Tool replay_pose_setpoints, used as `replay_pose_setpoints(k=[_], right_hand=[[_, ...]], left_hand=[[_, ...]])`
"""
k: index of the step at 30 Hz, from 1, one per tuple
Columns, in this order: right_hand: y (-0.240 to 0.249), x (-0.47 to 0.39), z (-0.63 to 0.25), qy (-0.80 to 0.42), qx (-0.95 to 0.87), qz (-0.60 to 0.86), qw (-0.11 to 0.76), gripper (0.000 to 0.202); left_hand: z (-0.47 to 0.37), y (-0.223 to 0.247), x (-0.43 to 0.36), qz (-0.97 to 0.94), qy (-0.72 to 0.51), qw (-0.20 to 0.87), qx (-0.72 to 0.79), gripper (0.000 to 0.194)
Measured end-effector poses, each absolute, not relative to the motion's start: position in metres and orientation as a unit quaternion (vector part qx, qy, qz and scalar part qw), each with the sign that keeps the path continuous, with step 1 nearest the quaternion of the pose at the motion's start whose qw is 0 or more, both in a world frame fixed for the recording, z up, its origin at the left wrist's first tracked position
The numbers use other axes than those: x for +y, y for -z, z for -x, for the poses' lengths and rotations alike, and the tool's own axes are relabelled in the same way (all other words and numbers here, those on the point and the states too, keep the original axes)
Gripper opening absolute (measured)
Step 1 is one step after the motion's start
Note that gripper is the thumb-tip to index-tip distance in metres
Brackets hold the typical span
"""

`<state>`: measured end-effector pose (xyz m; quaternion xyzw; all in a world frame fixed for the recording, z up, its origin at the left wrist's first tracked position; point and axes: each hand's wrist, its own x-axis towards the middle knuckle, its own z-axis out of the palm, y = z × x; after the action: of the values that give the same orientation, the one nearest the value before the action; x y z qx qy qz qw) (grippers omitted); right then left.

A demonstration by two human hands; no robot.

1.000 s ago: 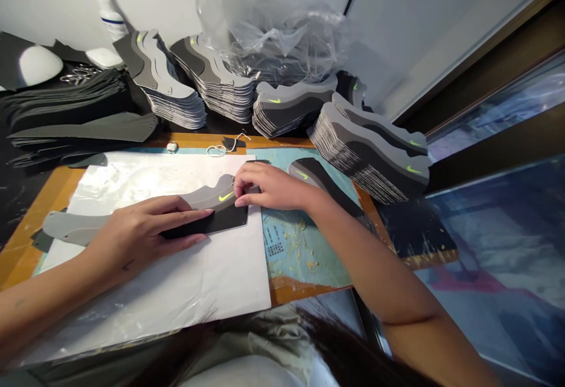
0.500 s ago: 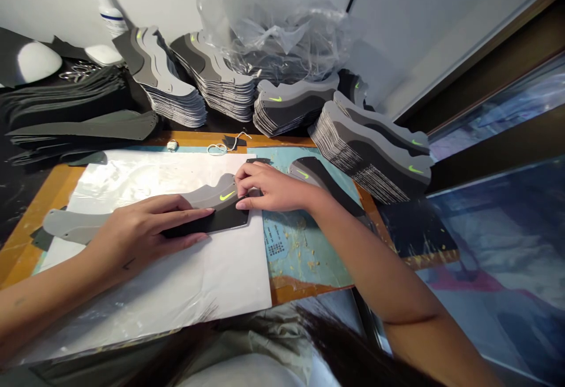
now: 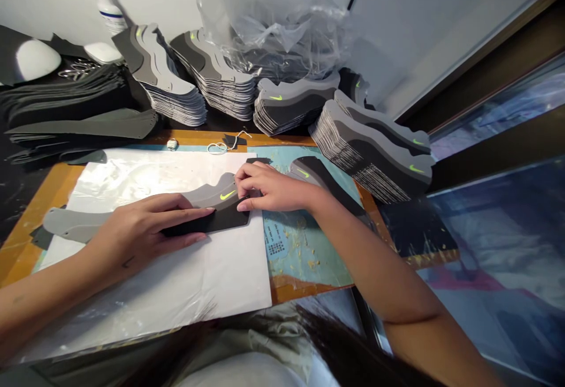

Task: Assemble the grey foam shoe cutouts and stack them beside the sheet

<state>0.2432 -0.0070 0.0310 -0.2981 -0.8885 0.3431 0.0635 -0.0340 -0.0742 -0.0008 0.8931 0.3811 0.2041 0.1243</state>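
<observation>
A grey and black shoe side panel [image 3: 212, 198] with a neon-green swoosh lies on a white sheet [image 3: 176, 269] that covers the work board. My left hand [image 3: 145, 228] lies flat on the panel's middle and presses it down, fingers stretched toward the swoosh. My right hand [image 3: 269, 187] pinches the panel's right end beside the swoosh with fingertips and thumb. A second panel of the same kind [image 3: 318, 178] lies on the blue mat just behind my right wrist.
Several stacks of finished panels [image 3: 375, 151] fan across the back of the board, with a crumpled clear plastic bag [image 3: 273, 22] over some. Dark grey strips [image 3: 66, 110] are piled at back left. A white bottle [image 3: 108, 13] stands by the wall. A string loop [image 3: 220, 146] lies nearby.
Both hands stay on the panel. The fingertips of my right hand have shifted slightly along its right end; the view has tilted a little.
</observation>
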Motion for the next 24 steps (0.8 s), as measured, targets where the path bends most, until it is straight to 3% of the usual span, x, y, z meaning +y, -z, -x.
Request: replay_pose_setpoints(k=[24], right_hand=[[-0.0255, -0.0045, -0.2451, -0.306, -0.908, 0.272, 0.094, 0.02]], left_hand=[[0.0338, 0.0014, -0.0749, -0.89, -0.208, 0.121, 0.388, 0.033]])
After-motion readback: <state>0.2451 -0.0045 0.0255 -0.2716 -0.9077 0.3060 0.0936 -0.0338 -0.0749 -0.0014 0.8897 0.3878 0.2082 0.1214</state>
